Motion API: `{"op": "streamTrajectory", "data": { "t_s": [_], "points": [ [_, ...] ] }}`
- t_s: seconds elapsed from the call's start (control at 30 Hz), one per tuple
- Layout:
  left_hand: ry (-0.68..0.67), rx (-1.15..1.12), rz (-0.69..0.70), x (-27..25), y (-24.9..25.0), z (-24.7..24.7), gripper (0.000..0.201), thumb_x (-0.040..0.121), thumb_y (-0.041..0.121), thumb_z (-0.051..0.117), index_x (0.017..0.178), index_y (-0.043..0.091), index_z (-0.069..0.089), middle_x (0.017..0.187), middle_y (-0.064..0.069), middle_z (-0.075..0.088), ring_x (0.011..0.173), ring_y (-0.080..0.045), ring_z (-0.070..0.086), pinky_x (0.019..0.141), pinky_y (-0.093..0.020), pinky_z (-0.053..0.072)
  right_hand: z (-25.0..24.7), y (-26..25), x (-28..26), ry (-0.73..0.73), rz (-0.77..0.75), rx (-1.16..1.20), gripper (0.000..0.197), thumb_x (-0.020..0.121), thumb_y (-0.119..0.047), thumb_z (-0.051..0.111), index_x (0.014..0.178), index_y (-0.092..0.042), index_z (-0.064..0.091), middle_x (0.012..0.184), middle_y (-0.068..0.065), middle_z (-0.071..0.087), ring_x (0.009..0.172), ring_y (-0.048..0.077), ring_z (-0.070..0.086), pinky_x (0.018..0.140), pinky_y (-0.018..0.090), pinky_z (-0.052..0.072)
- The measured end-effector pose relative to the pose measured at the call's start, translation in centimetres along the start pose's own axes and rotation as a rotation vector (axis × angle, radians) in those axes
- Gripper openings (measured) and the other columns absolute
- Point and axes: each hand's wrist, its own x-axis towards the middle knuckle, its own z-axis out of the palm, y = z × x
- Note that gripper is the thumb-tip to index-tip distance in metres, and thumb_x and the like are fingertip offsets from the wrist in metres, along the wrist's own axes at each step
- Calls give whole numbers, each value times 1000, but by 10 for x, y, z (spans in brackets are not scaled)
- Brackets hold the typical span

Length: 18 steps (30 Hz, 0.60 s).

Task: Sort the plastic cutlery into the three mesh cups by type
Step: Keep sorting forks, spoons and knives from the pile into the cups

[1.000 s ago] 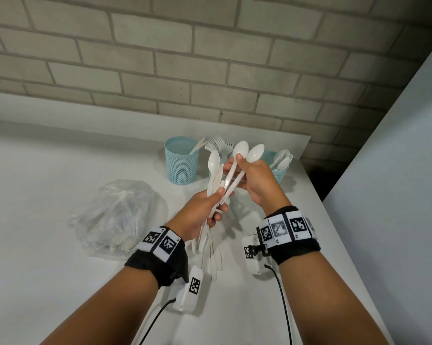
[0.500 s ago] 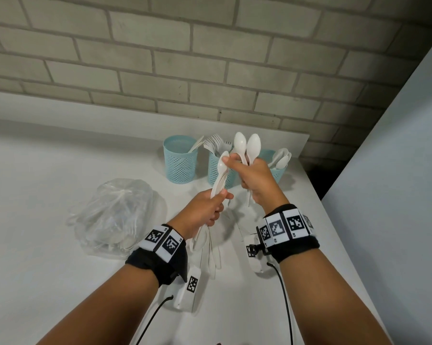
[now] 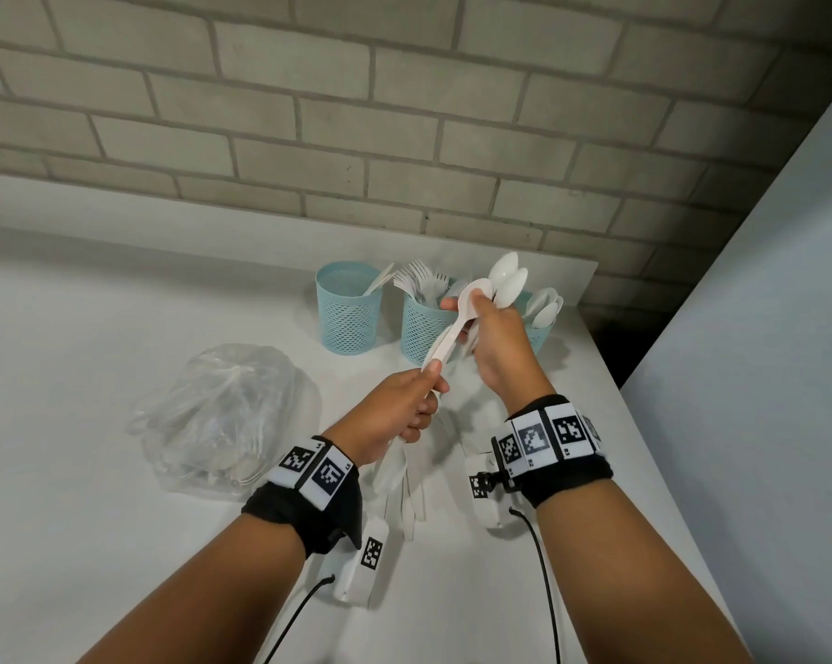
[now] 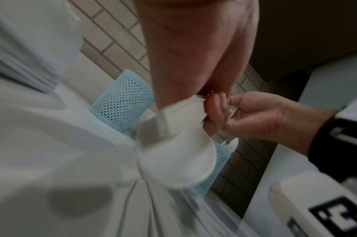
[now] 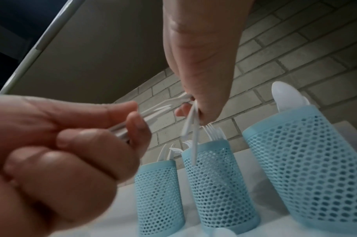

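Three blue mesh cups stand by the back wall: the left cup [image 3: 349, 311] holds a knife, the middle cup [image 3: 423, 328] forks [image 5: 214, 133], the right cup [image 3: 538, 330] spoons [image 5: 285, 96]. My right hand [image 3: 471, 313] hovers in front of the middle and right cups and grips white spoons [image 3: 507, 280], bowls up. Its thumb also rests on another spoon [image 3: 457, 323], which slants up from my left hand [image 3: 428, 390]. The left hand grips a bundle of white cutlery [image 3: 404, 491], whose lower ends hang toward the table. Both wrist views are blurred.
A crumpled clear plastic bag [image 3: 222, 414] with more cutlery lies on the white table [image 3: 93, 352] to the left. The table's right edge [image 3: 644, 424] runs close by the right cup. A brick wall stands behind the cups.
My right hand has carried its two spoons up and back toward the cups. The left hand has raised another spoon up to the right hand's thumb.
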Motion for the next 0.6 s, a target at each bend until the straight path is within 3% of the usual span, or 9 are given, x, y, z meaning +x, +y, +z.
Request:
{"op": "streamTrajectory", "data": {
  "t_s": [0.07,0.13,0.27,0.37,0.43,0.5,0.57,0.6],
  "points": [
    [8,22,9,1,-1,3,32,96,44,41,87,16,53,54,10,32,43,-3,26,43,-15,20,3,-4,4,-30,12,111,23,101,-9,31,111,2,49,85,10,66,66,14,62,64,27,53],
    [44,30,41,1,-2,3,28,96,42,42,92,17,54,57,9,31,45,-4,27,45,-15,22,3,-13,12,15,11,234,24,100,-3,28,122,1,38,84,15,64,61,19,68,58,29,58],
    [123,-42,95,3,-1,-1,17,99,30,41,100,17,52,63,6,31,52,-6,27,48,-16,24,-13,-36,42,230,-96,236,30,98,-1,33,128,-4,35,76,7,59,50,9,56,49,19,50],
    [165,-82,112,6,-1,-4,17,101,23,38,97,20,54,64,4,33,53,-7,29,47,-15,28,-29,-47,70,390,-240,176,31,98,-12,42,128,-6,44,71,-2,49,51,4,46,52,18,43],
    [189,-86,128,8,-2,-4,19,101,23,36,96,21,54,64,4,34,53,-6,31,47,-14,29,-35,-54,81,471,-334,98,22,98,-27,43,114,-13,50,70,-7,47,58,6,46,60,21,43],
    [206,-93,136,9,-3,-4,19,102,22,36,96,22,54,65,4,34,54,-6,31,48,-15,30,-37,-53,88,531,-409,59,34,96,-40,43,108,-10,52,71,-4,50,62,11,48,63,26,45],
    [217,-98,138,9,-4,-3,19,102,22,35,95,22,53,65,4,35,55,-6,32,49,-15,32,-40,-44,96,588,-446,24,52,91,-46,46,114,0,55,77,3,57,63,14,52,64,28,48],
    [221,-100,140,9,-4,-3,18,102,22,35,95,22,53,65,4,35,55,-7,33,49,-15,32,-39,-39,96,588,-458,10,52,92,-43,49,118,2,55,79,5,58,62,13,53,63,27,48]
  ]
}}
